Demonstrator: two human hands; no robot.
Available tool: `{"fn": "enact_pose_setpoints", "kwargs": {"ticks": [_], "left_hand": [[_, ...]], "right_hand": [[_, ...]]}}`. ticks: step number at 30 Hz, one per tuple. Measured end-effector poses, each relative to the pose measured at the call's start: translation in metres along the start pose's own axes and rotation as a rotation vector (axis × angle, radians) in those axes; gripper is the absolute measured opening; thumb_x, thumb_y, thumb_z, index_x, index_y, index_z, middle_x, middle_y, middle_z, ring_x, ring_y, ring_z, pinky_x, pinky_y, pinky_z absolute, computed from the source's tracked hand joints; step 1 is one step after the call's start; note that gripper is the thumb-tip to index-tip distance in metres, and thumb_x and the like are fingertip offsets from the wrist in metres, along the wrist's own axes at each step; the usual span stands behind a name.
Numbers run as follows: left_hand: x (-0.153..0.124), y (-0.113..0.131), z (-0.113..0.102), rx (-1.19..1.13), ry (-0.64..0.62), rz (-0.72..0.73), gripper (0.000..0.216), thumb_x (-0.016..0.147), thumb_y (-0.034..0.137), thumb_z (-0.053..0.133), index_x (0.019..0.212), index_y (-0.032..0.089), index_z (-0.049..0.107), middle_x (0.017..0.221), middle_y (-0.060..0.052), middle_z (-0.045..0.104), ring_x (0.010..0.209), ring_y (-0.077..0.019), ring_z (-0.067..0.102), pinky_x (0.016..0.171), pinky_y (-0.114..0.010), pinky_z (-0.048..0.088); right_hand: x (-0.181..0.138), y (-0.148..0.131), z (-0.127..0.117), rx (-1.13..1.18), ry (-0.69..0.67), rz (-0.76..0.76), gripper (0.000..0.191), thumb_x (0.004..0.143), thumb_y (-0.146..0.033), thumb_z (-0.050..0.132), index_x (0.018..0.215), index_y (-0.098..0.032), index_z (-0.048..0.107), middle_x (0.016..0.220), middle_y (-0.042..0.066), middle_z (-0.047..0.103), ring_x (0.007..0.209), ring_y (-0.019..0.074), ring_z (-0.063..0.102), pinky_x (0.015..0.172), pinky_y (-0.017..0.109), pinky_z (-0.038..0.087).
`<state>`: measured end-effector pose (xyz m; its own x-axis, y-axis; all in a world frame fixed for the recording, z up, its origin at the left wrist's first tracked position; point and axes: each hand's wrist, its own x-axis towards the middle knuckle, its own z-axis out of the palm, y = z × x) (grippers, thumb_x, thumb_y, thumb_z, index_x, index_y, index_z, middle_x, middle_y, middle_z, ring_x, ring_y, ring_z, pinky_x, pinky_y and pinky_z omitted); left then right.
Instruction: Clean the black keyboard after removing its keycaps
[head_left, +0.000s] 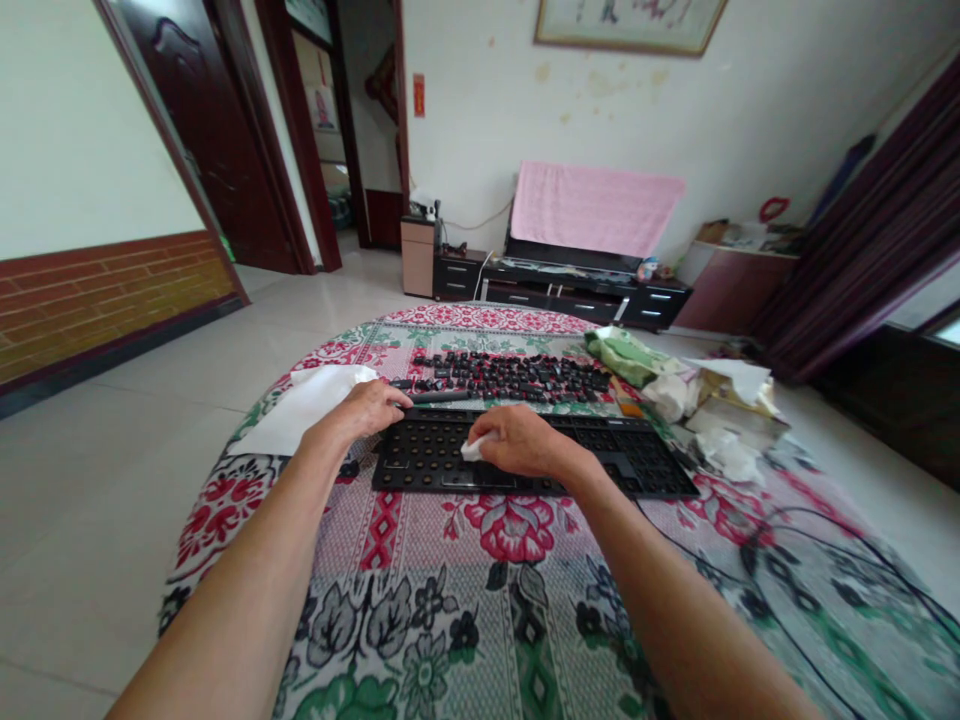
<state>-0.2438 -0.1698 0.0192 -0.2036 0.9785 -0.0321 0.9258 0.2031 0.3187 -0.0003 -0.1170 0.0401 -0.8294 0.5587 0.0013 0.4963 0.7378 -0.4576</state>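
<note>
A black keyboard base (pixel 645 460) with its keycaps off lies on a round table under a flowered cloth (pixel 480 600). My right hand (pixel 521 440) is curled around a small white wad of tissue (pixel 474 448), which it presses onto the base. My left hand (pixel 371 407) rests at the keyboard's far left corner, fingers closed, touching a long dark key bar (pixel 442 397). Several loose black keycaps (pixel 517 375) lie in rows just behind the keyboard.
A white sheet of paper (pixel 304 410) lies left of my left hand. Crumpled tissues and a box (pixel 724 415) sit at the right, with a green cloth (pixel 626 355) behind. A black cable (pixel 817 530) loops over the table's right side. A TV stand lines the far wall.
</note>
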Motion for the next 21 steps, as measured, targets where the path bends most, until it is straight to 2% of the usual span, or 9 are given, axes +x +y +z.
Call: {"fn": "enact_pose_setpoints", "kwargs": {"ticks": [3,7,14,21], "left_hand": [[0.001,-0.001,0.001,-0.005,0.015,-0.004,0.033,0.070,0.025,0.053,0.098,0.024,0.071,0.075,-0.001,0.068,0.068,-0.0151,0.058,0.067,-0.024,0.042],[0.002,-0.002,0.001,-0.006,-0.009,-0.034,0.035,0.069,0.028,0.053,0.098,0.023,0.071,0.072,0.000,0.066,0.068,-0.0156,0.058,0.067,-0.024,0.042],[0.002,-0.001,-0.001,-0.007,-0.064,-0.044,0.042,0.069,0.032,0.050,0.104,0.019,0.068,0.072,-0.002,0.065,0.071,-0.0173,0.058,0.067,-0.024,0.042],[0.000,0.000,-0.002,-0.002,-0.033,-0.030,0.042,0.068,0.033,0.048,0.102,0.020,0.069,0.070,-0.002,0.065,0.066,-0.0163,0.058,0.064,-0.024,0.043]], "right_hand": [[-0.015,0.005,-0.008,0.078,-0.030,-0.045,0.030,0.071,-0.017,0.050,0.092,-0.019,0.071,0.080,0.002,0.069,0.068,0.0121,0.057,0.060,0.022,0.040],[-0.026,0.013,-0.006,0.033,-0.030,-0.072,0.027,0.072,-0.017,0.051,0.090,-0.019,0.071,0.086,0.003,0.070,0.074,0.0126,0.059,0.067,0.022,0.041],[-0.040,0.028,-0.012,-0.205,0.011,0.129,0.028,0.067,-0.014,0.055,0.088,-0.018,0.073,0.089,0.009,0.070,0.081,0.0184,0.060,0.071,0.025,0.042],[-0.058,0.060,-0.028,-0.143,-0.024,0.205,0.025,0.066,-0.014,0.055,0.083,-0.018,0.073,0.080,0.005,0.071,0.072,0.0152,0.061,0.065,0.022,0.041]]}}
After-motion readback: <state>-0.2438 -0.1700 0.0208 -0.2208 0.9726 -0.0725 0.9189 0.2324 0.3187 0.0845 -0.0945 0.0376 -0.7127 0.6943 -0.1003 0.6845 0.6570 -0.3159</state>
